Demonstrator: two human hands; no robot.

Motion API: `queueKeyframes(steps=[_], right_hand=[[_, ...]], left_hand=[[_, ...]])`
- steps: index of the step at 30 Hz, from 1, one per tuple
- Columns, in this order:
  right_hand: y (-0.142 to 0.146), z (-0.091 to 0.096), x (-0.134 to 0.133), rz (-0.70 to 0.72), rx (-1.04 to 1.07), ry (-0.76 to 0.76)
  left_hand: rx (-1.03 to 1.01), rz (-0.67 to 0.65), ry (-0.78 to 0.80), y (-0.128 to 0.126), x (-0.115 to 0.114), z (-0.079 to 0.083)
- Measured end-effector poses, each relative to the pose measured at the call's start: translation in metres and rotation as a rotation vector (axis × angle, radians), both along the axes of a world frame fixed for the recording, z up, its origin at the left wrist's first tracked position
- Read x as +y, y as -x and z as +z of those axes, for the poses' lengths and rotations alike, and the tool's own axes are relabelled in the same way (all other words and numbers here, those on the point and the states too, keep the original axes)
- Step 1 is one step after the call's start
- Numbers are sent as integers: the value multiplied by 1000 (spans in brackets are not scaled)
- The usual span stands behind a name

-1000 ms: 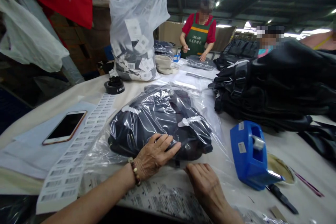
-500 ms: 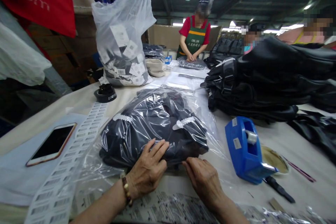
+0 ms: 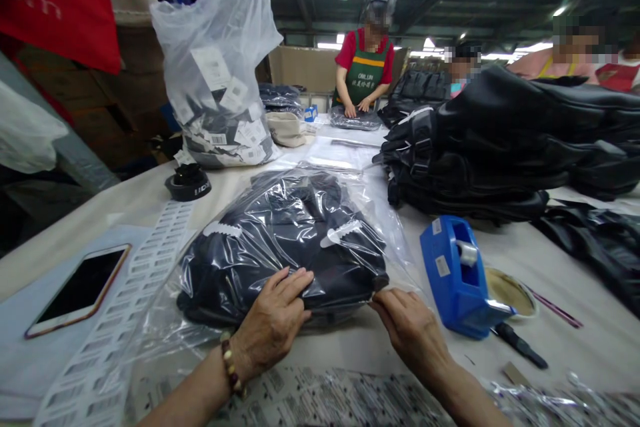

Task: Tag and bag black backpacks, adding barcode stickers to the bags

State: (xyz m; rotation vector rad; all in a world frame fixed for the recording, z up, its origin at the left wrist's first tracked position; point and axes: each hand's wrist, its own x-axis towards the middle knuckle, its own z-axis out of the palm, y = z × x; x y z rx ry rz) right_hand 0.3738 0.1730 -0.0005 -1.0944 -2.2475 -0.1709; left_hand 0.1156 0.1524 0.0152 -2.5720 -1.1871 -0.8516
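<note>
A black backpack [image 3: 275, 227] lies inside a clear plastic bag [image 3: 155, 310] on the table in front of me. Two white strips show on it under the shiny film. My left hand [image 3: 273, 317], with a beaded bracelet at the wrist, rests on the near side of the wrapped backpack, fingers stretched out over the film. At the near right corner, my right hand [image 3: 413, 323] has its thumb and fingers pinched on the edge of the plastic bag.
To the right stand a blue tape dispenser [image 3: 453, 280], a round tin [image 3: 510, 290] and piled black bags [image 3: 480, 147]. A phone [image 3: 80, 290] and label sheets [image 3: 125, 293] lie left. Behind is a bag of tags [image 3: 215, 80]. A co-worker [image 3: 363, 60] works across the table.
My right hand has slid right along the plastic bag's near edge to its corner. My left hand stays on the backpack. The view has shifted slightly.
</note>
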Motion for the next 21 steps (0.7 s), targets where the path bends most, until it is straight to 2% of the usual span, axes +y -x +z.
queueKeyframes(steps=[10, 17, 21], right_hand=[[-6, 1, 1, -153, 8, -107], [-29, 7, 0, -267, 41, -207], [-54, 13, -6, -340, 133, -289]], left_hand=[[-55, 27, -32, -4, 1, 0], [-67, 29, -45, -5, 2, -1], [-53, 30, -48, -5, 2, 0]])
